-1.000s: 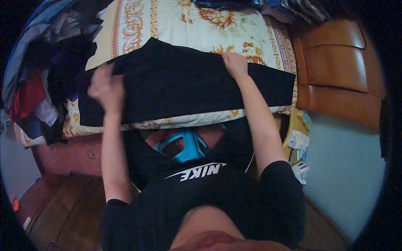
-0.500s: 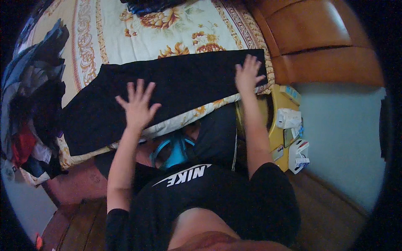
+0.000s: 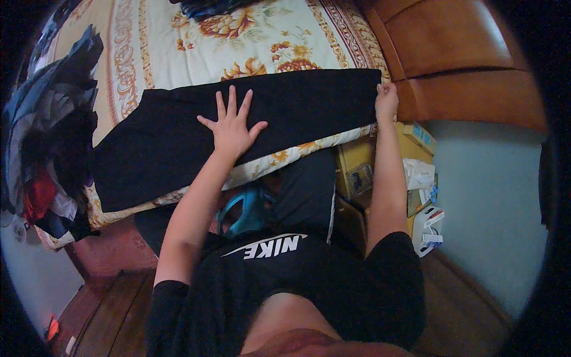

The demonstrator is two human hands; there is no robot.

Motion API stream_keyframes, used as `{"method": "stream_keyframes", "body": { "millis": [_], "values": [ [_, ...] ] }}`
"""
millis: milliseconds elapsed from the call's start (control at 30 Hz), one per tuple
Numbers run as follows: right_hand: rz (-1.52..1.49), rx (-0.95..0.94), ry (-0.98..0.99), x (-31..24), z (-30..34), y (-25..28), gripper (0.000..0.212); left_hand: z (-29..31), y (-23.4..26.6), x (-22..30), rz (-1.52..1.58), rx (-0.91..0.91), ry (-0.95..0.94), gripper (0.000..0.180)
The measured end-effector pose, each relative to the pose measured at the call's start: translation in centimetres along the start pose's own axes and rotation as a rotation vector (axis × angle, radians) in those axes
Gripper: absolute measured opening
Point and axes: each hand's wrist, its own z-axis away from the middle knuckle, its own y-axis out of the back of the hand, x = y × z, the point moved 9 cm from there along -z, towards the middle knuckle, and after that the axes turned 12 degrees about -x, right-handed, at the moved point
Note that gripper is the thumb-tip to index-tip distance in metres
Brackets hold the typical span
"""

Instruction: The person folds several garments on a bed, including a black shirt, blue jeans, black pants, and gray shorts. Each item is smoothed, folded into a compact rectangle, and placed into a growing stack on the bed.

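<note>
A pair of black trousers (image 3: 160,137), folded lengthwise, lies flat across the near side of the bed. Its wide end is at the left and the narrow end at the right. My left hand (image 3: 233,128) rests palm down on the middle of the cloth with fingers spread. At the narrow end, my right hand (image 3: 386,104) has its fingers closed on the edge of the trousers, by the headboard. Its fingertips are partly hidden.
Under the trousers is a floral bedspread (image 3: 178,53). A heap of clothes (image 3: 56,125) covers the bed's left side; dark clothing (image 3: 214,7) lies at the far edge. A wooden headboard (image 3: 446,47) stands right, above a yellow cabinet (image 3: 413,146) bearing a white packet (image 3: 418,172).
My right hand has moved right from lying flat and closed on the trousers' end. My left hand has slid right and slightly away from me, still flat.
</note>
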Motion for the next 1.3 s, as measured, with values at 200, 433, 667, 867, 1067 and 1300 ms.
{"method": "stream_keyframes", "body": {
  "millis": [200, 433, 667, 867, 1067, 1300],
  "values": [
    [-0.179, -0.018, -0.011, 1.4, -0.6, -0.3, 0.030, 0.1, -0.4, 2.9, 0.024, -0.028, -0.049, 0.079],
    [-0.231, -0.633, 0.015, 2.8, -1.6, -3.4, 0.047, 1.0, -1.6, 7.1, 0.042, -0.071, -0.176, 0.073],
    [-0.306, -0.569, 0.162, 5.3, -3.1, -5.0, 0.041, 4.6, -6.6, 8.2, -0.010, 0.001, -0.358, 0.068],
    [-0.484, -0.751, -0.017, 2.3, -0.9, -3.1, 0.037, 3.8, -1.1, 2.0, 0.130, -0.039, 0.164, 0.072],
    [-0.584, -0.722, -0.002, 2.8, -1.0, -2.5, 0.033, 5.8, -3.4, 3.3, 0.083, -0.131, 0.106, 0.070],
    [-1.049, -0.677, -0.065, -3.1, 0.6, 2.2, 0.027, 4.3, -1.7, -0.4, 0.133, -0.066, 0.173, 0.070]
  ]
}}
